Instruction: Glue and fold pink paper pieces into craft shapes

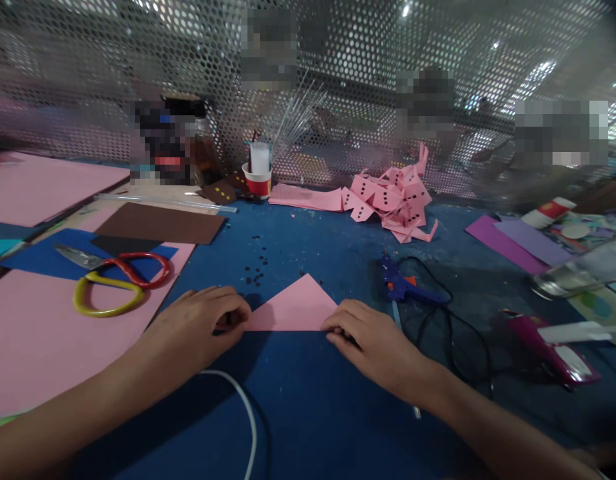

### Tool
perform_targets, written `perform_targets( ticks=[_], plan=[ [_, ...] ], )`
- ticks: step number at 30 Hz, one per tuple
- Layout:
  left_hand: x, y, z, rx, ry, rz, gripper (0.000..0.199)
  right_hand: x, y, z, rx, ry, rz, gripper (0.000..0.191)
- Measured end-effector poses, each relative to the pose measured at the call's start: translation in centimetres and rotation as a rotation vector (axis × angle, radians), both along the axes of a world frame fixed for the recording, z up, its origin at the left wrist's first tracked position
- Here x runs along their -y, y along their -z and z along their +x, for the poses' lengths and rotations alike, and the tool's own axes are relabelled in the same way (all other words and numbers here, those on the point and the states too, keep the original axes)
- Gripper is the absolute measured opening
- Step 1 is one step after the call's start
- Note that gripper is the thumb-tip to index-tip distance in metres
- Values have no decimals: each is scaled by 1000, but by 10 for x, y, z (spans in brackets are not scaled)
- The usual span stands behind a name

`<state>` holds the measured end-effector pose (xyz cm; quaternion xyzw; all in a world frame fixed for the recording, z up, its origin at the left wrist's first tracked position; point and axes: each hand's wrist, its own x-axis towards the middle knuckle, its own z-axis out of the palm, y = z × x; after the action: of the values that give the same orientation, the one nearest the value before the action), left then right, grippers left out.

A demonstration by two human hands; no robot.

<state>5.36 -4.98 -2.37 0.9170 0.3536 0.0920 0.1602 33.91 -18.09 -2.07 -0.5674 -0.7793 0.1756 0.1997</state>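
Observation:
A pink sheet of paper point(295, 310), folded into a triangle, lies on the blue table with its point facing away from me. At its left corner my left hand point(213, 320) pinches the paper, fingers curled and closed. My right hand point(361, 333) holds the right corner the same way, thumb near the folded edge. Several tiny black paper bits point(257, 275) are scattered just beyond the paper. Scissors point(123, 277) with one red and one yellow handle rest on coloured sheets to the left. A blue glue gun point(408, 285) lies to the right of the paper.
Brown card point(163, 222) and large pink sheets point(53, 340) cover the left side. At the back stand a paper cup point(258, 181) and a heap of pink paper pieces point(388, 197). A black cord point(451, 347), a magenta tool point(553, 350) and a clear jar point(583, 270) occupy the right.

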Motion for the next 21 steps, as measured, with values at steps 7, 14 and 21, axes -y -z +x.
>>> perform_targets(
  ticks=[7, 14, 21],
  plan=[
    [-6, 1, -20, 10, -67, -67, 17, 0, 2, 0, -10, 2, 3, 13],
    [-7, 2, -31, 18, -105, -49, 18, 0, 1, 2, -23, -3, -9, 13],
    [-8, 5, -35, 16, -102, -21, 16, 1, 0, 2, -26, 1, -28, 13]
  ],
)
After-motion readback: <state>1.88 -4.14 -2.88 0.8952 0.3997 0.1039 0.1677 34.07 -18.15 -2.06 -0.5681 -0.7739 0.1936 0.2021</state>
